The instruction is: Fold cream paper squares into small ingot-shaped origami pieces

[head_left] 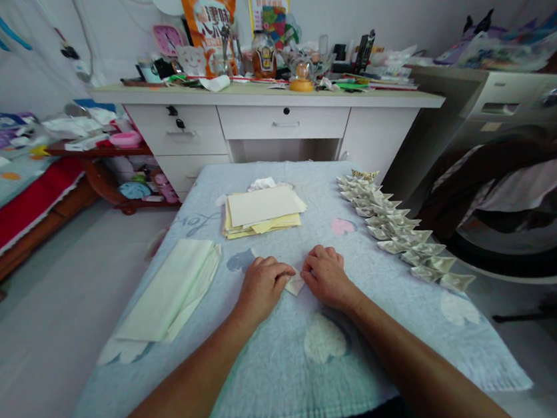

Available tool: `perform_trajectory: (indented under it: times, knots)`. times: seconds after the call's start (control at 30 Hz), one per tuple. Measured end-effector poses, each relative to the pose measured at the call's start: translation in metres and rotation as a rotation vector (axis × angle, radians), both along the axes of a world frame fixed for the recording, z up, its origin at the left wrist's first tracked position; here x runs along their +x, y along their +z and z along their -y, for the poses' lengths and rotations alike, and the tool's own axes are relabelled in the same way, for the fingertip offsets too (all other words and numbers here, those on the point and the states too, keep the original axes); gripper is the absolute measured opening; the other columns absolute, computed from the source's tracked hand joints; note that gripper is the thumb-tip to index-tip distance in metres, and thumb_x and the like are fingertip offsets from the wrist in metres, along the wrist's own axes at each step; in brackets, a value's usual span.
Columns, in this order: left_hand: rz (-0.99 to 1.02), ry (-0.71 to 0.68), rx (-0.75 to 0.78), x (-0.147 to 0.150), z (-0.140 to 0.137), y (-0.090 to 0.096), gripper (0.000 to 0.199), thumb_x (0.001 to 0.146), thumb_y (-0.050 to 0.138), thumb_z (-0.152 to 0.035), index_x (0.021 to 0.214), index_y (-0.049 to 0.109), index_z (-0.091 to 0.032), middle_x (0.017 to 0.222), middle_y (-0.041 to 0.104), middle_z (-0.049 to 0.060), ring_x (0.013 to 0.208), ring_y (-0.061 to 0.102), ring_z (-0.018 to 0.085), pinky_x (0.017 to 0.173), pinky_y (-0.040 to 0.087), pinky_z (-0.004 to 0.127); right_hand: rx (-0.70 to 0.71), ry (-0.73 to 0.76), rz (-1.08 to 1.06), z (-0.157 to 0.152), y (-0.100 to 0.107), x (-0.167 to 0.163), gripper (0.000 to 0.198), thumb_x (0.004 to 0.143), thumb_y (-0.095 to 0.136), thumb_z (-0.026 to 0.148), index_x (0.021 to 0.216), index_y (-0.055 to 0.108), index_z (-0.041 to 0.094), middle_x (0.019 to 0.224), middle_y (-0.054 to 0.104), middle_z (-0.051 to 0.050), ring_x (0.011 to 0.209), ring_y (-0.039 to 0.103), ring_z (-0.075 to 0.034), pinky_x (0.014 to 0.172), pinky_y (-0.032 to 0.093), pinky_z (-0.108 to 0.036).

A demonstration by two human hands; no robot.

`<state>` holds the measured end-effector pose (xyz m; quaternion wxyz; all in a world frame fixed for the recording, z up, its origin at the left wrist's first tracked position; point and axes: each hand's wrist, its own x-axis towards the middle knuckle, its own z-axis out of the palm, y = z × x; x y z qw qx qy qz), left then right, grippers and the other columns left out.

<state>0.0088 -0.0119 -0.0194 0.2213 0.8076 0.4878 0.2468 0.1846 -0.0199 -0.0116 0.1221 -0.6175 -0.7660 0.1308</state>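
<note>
A small folded piece of pale paper (294, 285) lies at the middle of the cloth-covered table, pinched at its two sides. My left hand (265, 279) grips its left edge with thumb and fingers together. On the other edge, my right hand (327, 274) closes with bent fingers; both hands partly cover the paper. Beyond them sits a stack of cream and yellow paper sheets (265, 207). To the left lies a larger folded pale green sheet (174, 291). Several folded paper boats (385, 220) stand nested in a long row on the right.
A blue cloth with heart shapes (277, 370) covers the table. Behind it stands a white desk (288, 117) crowded with jars, a snack bag (211, 25) and a pink clock (168, 39). A washing machine (512, 102) with its door open is at right, a bed (10, 199) at left.
</note>
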Motion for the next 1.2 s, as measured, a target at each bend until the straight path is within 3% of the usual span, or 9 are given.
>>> perform_trajectory:
  times: [0.5,0.9,1.07,1.2]
  knots:
    - [-0.006,-0.014,-0.010,-0.001,0.000,0.001,0.020,0.085,0.055,-0.019,0.091,0.073,-0.025,0.088,0.068,0.002,0.088,0.055,0.020,0.081,0.039,0.032,-0.065,0.009,-0.105,0.002,0.011,0.014,0.014,0.086,0.052,0.023,0.082,0.065,0.020,0.100,0.054,-0.005,0.097,0.042,-0.021,0.083,0.030,-0.035]
    - [0.064,0.035,-0.005,-0.001,0.002,-0.003,0.005,0.079,0.058,-0.017,0.083,0.059,-0.020,0.076,0.062,0.000,0.081,0.054,0.019,0.076,0.040,0.031,-0.020,0.090,-0.126,0.003,0.009,0.011,0.005,0.080,0.063,0.023,0.082,0.065,0.020,0.103,0.052,-0.004,0.100,0.041,-0.021,0.086,0.028,-0.035]
    - [0.080,0.071,-0.034,-0.002,0.002,-0.002,0.015,0.078,0.059,-0.019,0.094,0.058,-0.020,0.071,0.060,-0.002,0.079,0.055,0.019,0.074,0.040,0.030,-0.033,0.092,-0.129,0.002,0.008,0.011,0.004,0.080,0.064,0.023,0.081,0.065,0.019,0.101,0.052,-0.004,0.098,0.041,-0.021,0.086,0.028,-0.035]
    - [0.032,0.010,-0.013,-0.002,0.002,0.000,0.003,0.078,0.061,-0.022,0.078,0.059,-0.020,0.074,0.061,0.000,0.077,0.054,0.018,0.074,0.039,0.030,-0.030,0.090,-0.130,0.003,0.011,0.009,0.003,0.081,0.063,0.021,0.082,0.065,0.019,0.101,0.053,-0.004,0.098,0.041,-0.020,0.086,0.029,-0.034]
